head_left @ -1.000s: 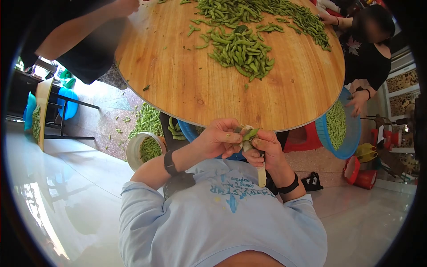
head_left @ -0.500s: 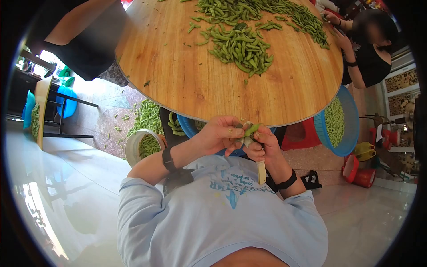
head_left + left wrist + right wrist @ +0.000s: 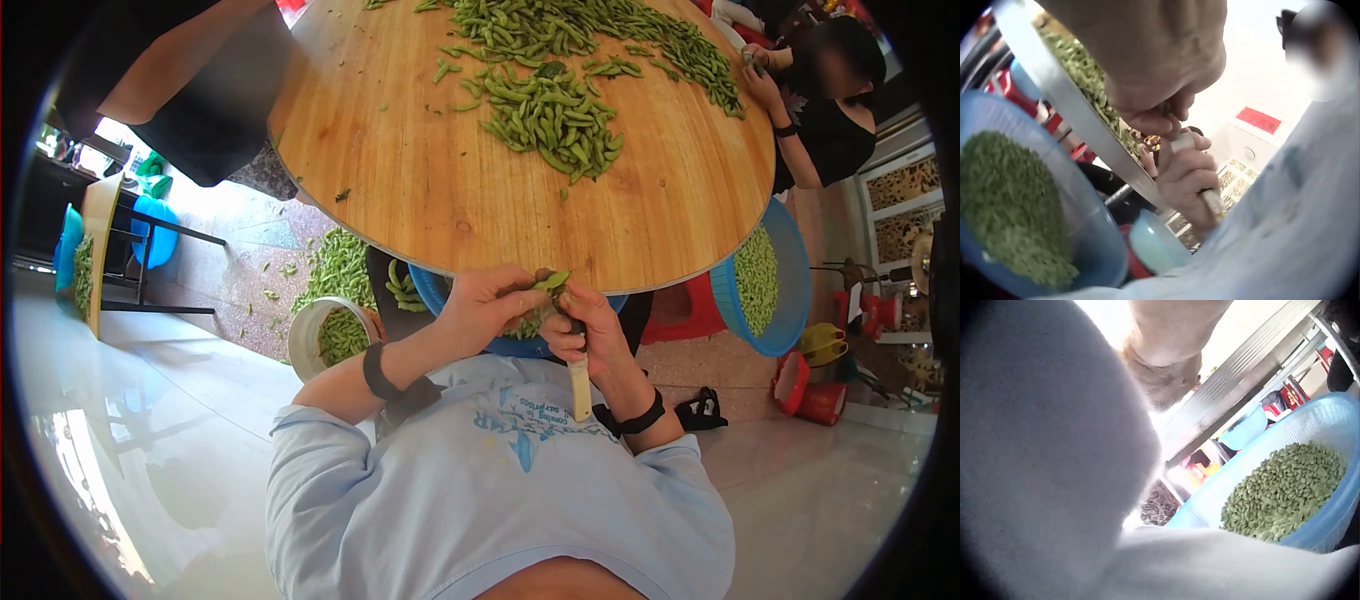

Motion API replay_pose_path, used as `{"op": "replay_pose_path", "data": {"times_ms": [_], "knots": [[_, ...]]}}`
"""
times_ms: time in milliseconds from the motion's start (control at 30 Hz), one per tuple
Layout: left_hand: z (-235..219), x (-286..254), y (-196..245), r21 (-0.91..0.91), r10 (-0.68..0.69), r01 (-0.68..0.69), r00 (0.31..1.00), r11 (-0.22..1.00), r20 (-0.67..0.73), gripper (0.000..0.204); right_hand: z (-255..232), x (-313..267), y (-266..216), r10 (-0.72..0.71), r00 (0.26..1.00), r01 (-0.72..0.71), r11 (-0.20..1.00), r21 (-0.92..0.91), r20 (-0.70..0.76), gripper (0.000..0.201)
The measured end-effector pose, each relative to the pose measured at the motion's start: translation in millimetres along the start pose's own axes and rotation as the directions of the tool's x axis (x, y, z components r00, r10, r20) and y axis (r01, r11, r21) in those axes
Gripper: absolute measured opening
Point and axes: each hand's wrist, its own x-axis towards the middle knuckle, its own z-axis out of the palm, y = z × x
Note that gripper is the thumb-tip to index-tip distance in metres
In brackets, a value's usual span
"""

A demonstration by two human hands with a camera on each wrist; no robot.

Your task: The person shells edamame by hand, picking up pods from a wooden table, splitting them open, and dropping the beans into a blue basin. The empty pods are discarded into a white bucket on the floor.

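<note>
Just over the table's near edge, my two hands meet at a green soybean pod (image 3: 552,282). My left hand (image 3: 487,305) pinches the pod between thumb and fingers. My right hand (image 3: 592,330) has its thumb at the pod's other end, while its curled fingers grip a tool with a cream handle (image 3: 580,390) that sticks out below the fist. The tool's working end is hidden in the hand. In the left wrist view, a white wrap (image 3: 1182,143) shows around a right finger. Below the hands is a blue basket (image 3: 430,290) with beans in it.
Piles of pods (image 3: 555,120) lie on the round wooden table (image 3: 400,200). A blue basket of shelled beans (image 3: 757,280) stands at the right, beside a red stool (image 3: 685,310). A white bucket of pods (image 3: 305,335) lies tipped at the left. Other people sit around the table.
The pod between my hands has shifted slightly up and turned, and my right hand's grip has tilted. The person at the right has brought both hands together at the table edge.
</note>
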Motion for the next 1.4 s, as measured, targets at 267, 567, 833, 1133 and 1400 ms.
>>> {"op": "replay_pose_path", "data": {"times_ms": [267, 567, 833, 1133, 1400], "knots": [[5, -4, -6, -0.280, -0.294, 0.310, 0.951, 0.909, 0.098, 0.020, 2, -2, 7, -0.343, 0.939, 0.236, 0.719, -0.653, -0.039, 0.029], [19, -21, -1, 0.138, -0.167, 0.155, 0.983, 0.978, 0.081, 0.019, -9, 0, 14, -0.605, 0.674, 0.373, -0.215, -0.902, 0.424, 0.045], [34, -28, -3, 0.034, -0.329, 0.328, 0.933, 0.944, 0.144, 0.017, -10, -15, 14, -0.503, 0.691, 0.393, -0.341, -0.854, 0.519, 0.036], [43, -28, -14, 0.047, -0.495, 0.503, 0.825, 0.863, 0.273, 0.019, -33, -22, 25, -0.395, 0.786, 0.339, -0.368, -0.866, 0.475, 0.031], [45, -26, -25, 0.096, -0.558, 0.553, 0.793, 0.828, 0.246, 0.018, -63, -9, 24, -0.336, 0.852, 0.286, -0.343, -0.895, 0.401, 0.025]]}}
